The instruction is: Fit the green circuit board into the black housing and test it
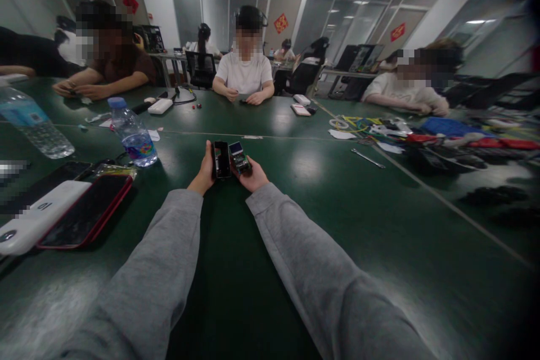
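Observation:
Over the green table (pixel 236 225), my left hand (pixel 203 173) is closed around a black rectangular case (pixel 221 160), whose open side shows a dark hollow. Beside it, my right hand (pixel 253 174) grips a green circuit board (pixel 241 161) with a small screen at its top end. The case and the board are held side by side, tilted up toward me, their near edges close together. Whether they touch I cannot tell. My right fingers are partly hidden under the board.
Water bottles (pixel 130 134) stand at the left, behind a red-edged phone (pixel 90 211) and a white power bank (pixel 46 216). A wrench (pixel 368 158) lies at the right, near a heap of cables and tools (pixel 447 140). Across the table, a person in white (pixel 244 70) sits with others nearby.

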{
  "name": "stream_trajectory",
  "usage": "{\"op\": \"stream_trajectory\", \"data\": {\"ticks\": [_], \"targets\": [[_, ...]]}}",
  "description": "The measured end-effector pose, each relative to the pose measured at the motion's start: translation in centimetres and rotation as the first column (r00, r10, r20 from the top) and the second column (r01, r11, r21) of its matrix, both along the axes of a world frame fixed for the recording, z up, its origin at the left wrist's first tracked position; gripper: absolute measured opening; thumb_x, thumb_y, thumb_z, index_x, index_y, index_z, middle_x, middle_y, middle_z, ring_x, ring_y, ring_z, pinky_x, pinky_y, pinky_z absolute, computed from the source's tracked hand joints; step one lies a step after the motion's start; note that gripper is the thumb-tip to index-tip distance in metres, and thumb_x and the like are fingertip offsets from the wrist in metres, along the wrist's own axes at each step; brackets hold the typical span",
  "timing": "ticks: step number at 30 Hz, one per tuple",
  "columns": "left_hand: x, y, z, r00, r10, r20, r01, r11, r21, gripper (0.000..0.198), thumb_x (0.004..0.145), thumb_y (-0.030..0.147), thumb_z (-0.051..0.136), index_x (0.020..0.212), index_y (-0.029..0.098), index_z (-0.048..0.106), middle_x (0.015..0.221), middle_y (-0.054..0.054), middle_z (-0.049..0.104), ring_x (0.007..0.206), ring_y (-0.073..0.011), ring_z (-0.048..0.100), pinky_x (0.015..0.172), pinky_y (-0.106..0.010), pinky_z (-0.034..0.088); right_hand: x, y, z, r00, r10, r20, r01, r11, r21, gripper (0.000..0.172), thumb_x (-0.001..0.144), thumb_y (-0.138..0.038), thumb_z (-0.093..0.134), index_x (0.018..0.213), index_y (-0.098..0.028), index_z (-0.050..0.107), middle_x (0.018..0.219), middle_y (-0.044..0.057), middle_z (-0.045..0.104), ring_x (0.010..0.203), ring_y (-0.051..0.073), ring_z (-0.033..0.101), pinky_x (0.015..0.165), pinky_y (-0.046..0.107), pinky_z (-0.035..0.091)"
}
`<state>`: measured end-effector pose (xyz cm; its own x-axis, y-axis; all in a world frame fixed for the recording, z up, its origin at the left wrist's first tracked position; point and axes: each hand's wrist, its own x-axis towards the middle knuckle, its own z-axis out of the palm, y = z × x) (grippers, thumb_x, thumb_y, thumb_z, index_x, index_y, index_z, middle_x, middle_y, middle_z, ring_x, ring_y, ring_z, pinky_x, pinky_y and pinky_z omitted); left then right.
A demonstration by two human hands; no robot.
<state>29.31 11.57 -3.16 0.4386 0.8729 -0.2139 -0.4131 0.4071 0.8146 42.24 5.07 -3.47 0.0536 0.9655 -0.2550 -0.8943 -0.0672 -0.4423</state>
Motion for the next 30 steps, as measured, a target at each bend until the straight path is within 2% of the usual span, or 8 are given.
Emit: {"op": "stream_trajectory", "data": {"ticks": [2, 10, 15, 20, 24, 29, 30], "targets": [[0.01, -0.03, -0.01, 0.998, 0.054, -0.028, -0.053, 0.998, 0.041, 0.065, 0.089, 0.069, 0.038, 0.119, 0.016, 0.061, 0.062, -0.005, 0.064, 0.056, -0.0188, 0.062, 0.056, -0.029, 0.049, 0.00, -0.03, 0.01, 1.000, 0.003, 0.006, -0.003, 1.000, 0.003, 0.032, 0.101, -0.026, 0.034, 0.114, -0.012, 0.060, 0.085, 0.007, 0.075, 0.080, 0.017, 0.072, 0.073, 0.031, 0.062], [0.14, 0.10, -0.42, 0.995, 0.083, -0.053, -0.076, 0.991, 0.114, 0.067, 0.088, 0.070, 0.039, 0.119, 0.016, 0.063, 0.083, -0.013, 0.071, 0.077, -0.0254, 0.069, 0.061, -0.033, 0.051, 0.13, 0.19, -0.35, 1.000, 0.012, 0.018, -0.012, 1.000, 0.003, 0.031, 0.101, -0.027, 0.035, 0.115, -0.013, 0.059, 0.089, 0.007, 0.075, 0.081, 0.017, 0.072, 0.072, 0.032, 0.063], [0.23, -0.08, -0.29, 0.991, 0.114, -0.072, -0.106, 0.989, 0.104, 0.066, 0.088, 0.070, 0.039, 0.118, 0.016, 0.063, 0.086, -0.012, 0.071, 0.082, -0.0265, 0.069, 0.065, -0.034, 0.053, 0.13, 0.10, -0.31, 1.000, 0.016, 0.024, -0.016, 1.000, -0.001, 0.032, 0.101, -0.028, 0.035, 0.114, -0.011, 0.058, 0.088, 0.008, 0.075, 0.079, 0.017, 0.072, 0.069, 0.030, 0.063], [0.16, -0.14, -0.27, 0.993, 0.099, -0.060, -0.092, 0.989, 0.113, 0.068, 0.087, 0.072, 0.039, 0.115, 0.015, 0.064, 0.085, -0.013, 0.071, 0.079, -0.0247, 0.069, 0.065, -0.033, 0.053, 0.10, 0.05, -0.22, 0.999, 0.019, 0.048, -0.020, 1.000, 0.003, 0.031, 0.101, -0.027, 0.035, 0.116, -0.013, 0.058, 0.088, 0.007, 0.075, 0.079, 0.018, 0.072, 0.074, 0.035, 0.063], [0.24, -0.20, -0.23, 0.993, 0.113, -0.039, -0.109, 0.989, 0.098, 0.065, 0.089, 0.069, 0.039, 0.114, 0.015, 0.064, 0.081, -0.010, 0.069, 0.073, -0.0213, 0.068, 0.063, -0.030, 0.053, 0.12, 0.07, -0.22, 0.999, 0.014, 0.048, -0.014, 1.000, 0.008, 0.030, 0.101, -0.026, 0.035, 0.113, -0.012, 0.059, 0.087, 0.007, 0.074, 0.077, 0.017, 0.072, 0.070, 0.032, 0.063], [0.66, 0.48, -0.74, 0.982, 0.180, 0.055, -0.180, 0.984, 0.003, 0.062, 0.088, 0.067, 0.044, 0.120, 0.017, 0.060, 0.075, -0.006, 0.068, 0.068, -0.0189, 0.067, 0.064, -0.028, 0.053, 0.11, 0.16, -0.19, 0.998, -0.007, 0.070, 0.007, 1.000, 0.000, 0.029, 0.100, -0.022, 0.036, 0.111, -0.011, 0.060, 0.081, 0.007, 0.074, 0.075, 0.016, 0.071, 0.065, 0.026, 0.061], [0.74, 0.73, -0.92, 0.985, 0.157, 0.075, -0.156, 0.988, -0.018, 0.062, 0.088, 0.068, 0.044, 0.122, 0.017, 0.058, 0.076, -0.005, 0.068, 0.068, -0.0186, 0.067, 0.065, -0.028, 0.053, 0.10, 0.22, -0.17, 0.997, -0.022, 0.078, 0.021, 1.000, 0.006, 0.028, 0.099, -0.020, 0.037, 0.110, -0.012, 0.060, 0.080, 0.006, 0.074, 0.074, 0.016, 0.071, 0.066, 0.026, 0.060]]}}
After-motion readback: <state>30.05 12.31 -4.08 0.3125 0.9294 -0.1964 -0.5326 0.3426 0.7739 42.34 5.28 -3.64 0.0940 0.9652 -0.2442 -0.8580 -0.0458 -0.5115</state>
